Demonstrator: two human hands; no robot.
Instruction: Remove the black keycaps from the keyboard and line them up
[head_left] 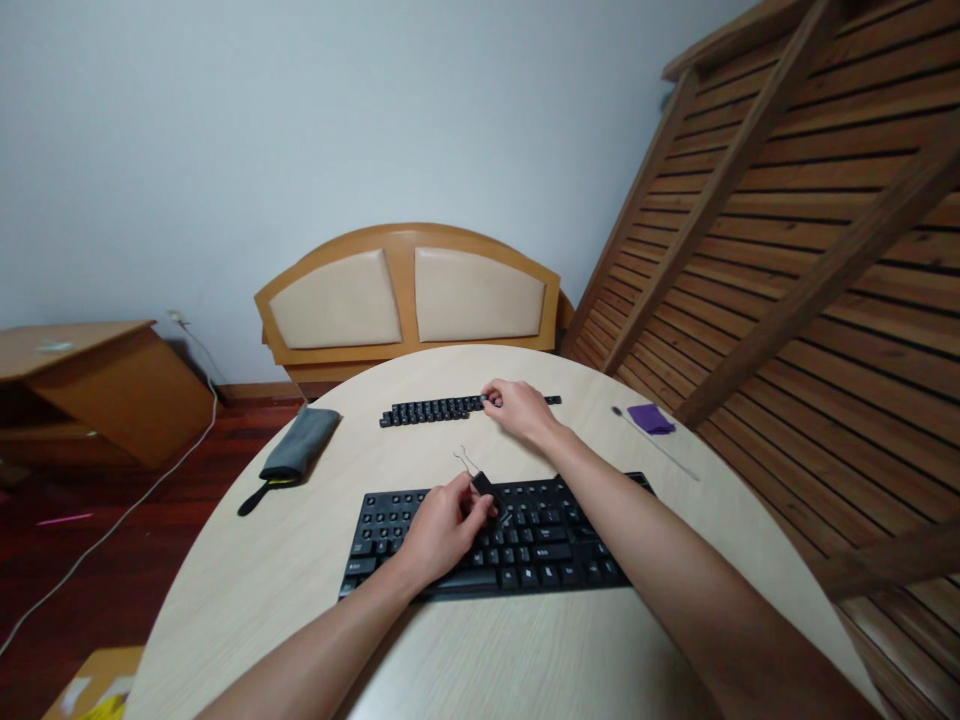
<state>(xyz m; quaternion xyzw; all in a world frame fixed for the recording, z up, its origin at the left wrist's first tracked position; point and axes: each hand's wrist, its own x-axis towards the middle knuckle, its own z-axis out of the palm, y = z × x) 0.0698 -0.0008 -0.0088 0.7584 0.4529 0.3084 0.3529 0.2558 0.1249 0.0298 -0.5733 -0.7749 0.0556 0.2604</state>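
A black keyboard (551,552) lies on the round table (600,650), with bare sockets showing at its upper left where keycaps are off. Over its middle, my left hand (442,528) is closed on a keycap puller (482,484) with a black handle; its two thin wires point up and away from me. Beyond the keyboard, loose black keycaps (427,411) stand in neat rows. My right hand (519,408) reaches to the right part of these rows, fingertips pinched on a small keycap (485,400), partly hidden by the fingers.
To the left rests a grey cloth pouch (304,443) with a black loop. At the right are a folded purple cloth (651,419) and a thin stick with a dark tip (660,446). A headboard (409,300) and slatted wooden frame (750,250) stand behind the table.
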